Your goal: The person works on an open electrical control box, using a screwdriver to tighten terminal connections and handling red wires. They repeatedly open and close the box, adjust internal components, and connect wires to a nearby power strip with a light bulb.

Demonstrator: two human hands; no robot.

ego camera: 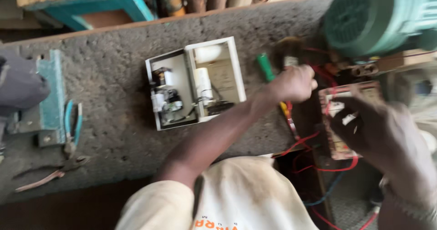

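Rough grey workbench [114,89] fills most of the view, its surface pitted and dusty, with a wooden edge along the far side and a turquoise-painted wooden frame [109,7] beyond it. Near the middle of the bench lies an open white electrical box [195,86], its lid folded out beside it, showing small parts and a white cylinder inside. To the right of the box a green-handled screwdriver [265,67] rests on the bench. The left hand [293,83] is closed into a fist just right of that screwdriver, above a tangle of red wires [314,143]; motion blur hides what, if anything, sits inside the fist, so I cannot tell what it grasps. The right hand [387,134] is wrapped around the right side of a small pale circuit panel [339,120] with red wiring, its fingers curled over the panel's face and holding it at the bench's right end, near the left hand. Behind both hands a large green motor [378,16] sits at the top right corner. Far to the left, well apart from the hands, blue-handled pliers [72,130] and a second pair with pinkish handles [50,173] lie beside a blue-green metal bracket [48,98].
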